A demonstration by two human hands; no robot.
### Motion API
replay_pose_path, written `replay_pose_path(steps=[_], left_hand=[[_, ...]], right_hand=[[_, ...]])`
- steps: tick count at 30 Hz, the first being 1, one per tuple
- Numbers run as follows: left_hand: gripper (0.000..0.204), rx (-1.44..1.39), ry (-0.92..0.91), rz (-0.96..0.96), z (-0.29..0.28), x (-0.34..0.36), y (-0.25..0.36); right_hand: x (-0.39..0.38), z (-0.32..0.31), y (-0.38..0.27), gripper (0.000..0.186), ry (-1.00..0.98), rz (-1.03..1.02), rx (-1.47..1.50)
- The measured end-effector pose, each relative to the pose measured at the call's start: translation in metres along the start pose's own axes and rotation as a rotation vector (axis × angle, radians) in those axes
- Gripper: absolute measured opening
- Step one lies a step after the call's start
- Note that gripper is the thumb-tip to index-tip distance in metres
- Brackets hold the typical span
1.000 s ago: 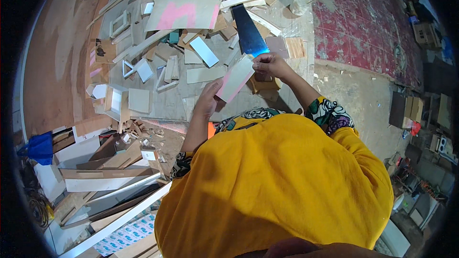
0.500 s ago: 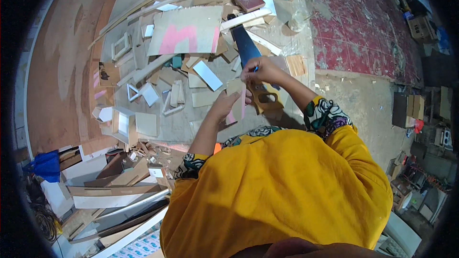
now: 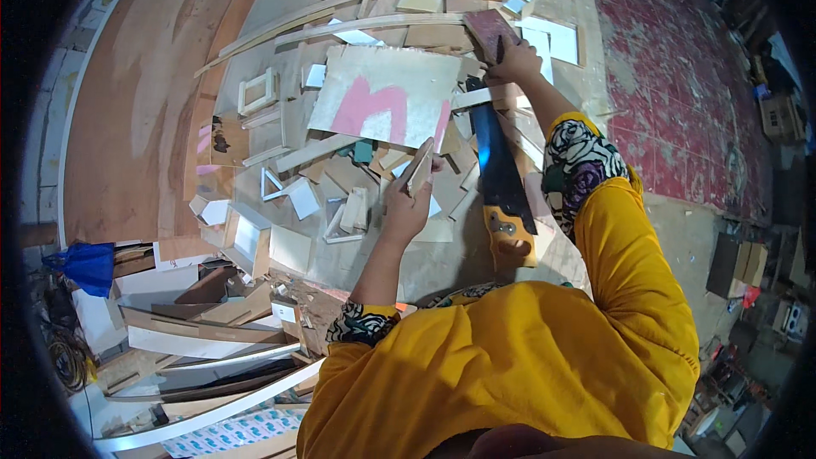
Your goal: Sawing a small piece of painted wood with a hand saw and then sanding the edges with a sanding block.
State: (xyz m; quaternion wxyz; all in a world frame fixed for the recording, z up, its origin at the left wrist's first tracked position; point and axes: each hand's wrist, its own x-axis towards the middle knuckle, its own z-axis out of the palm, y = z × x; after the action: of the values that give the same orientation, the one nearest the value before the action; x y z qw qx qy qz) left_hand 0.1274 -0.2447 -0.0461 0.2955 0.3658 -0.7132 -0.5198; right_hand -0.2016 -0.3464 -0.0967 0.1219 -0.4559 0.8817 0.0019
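My left hand [image 3: 410,191] is closed around a small flat piece of wood [image 3: 419,167], held upright near the corner of a pale board [image 3: 382,89] with pink paint on it. My right hand [image 3: 516,61] reaches forward, its fingers curled over the near end of a reddish-brown flat block [image 3: 487,32]; the block lies among the offcuts. Between my arms lies a handsaw, its dark blade [image 3: 496,149] pointing away and its yellow handle [image 3: 511,242] close to my body. A pale wood strip [image 3: 476,98] crosses the blade near its far end.
Wood offcuts and small white-faced pieces [image 3: 303,197] cover the work surface. Long thin strips [image 3: 382,25] lie across the far side. Scrap boards [image 3: 200,340] and a blue bag [image 3: 82,268] are at lower left. Worn red flooring [image 3: 663,93] is on the right.
My right hand has moved from beside the saw and the left hand's piece forward to the reddish-brown block. My left hand still holds the wood piece, now turned more edge-on. The view has shifted.
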Motion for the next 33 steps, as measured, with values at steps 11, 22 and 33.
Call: replay_pose_path(steps=[11,22,33], left_hand=[[0.038,0.446,0.141,0.201,-0.001,0.015,-0.020],[0.032,-0.748,0.192,-0.158,-0.005,-0.023,0.024],[0.027,-0.134,0.017,0.036,-0.003,-0.061,0.057]], right_hand=[[-0.210,-0.053,-0.022,0.094,0.050,-0.955,0.799],[-0.294,-0.066,-0.019,0.093,0.083,-0.932,0.745],[-0.296,-0.089,-0.026,0.087,0.236,-0.732,0.830]])
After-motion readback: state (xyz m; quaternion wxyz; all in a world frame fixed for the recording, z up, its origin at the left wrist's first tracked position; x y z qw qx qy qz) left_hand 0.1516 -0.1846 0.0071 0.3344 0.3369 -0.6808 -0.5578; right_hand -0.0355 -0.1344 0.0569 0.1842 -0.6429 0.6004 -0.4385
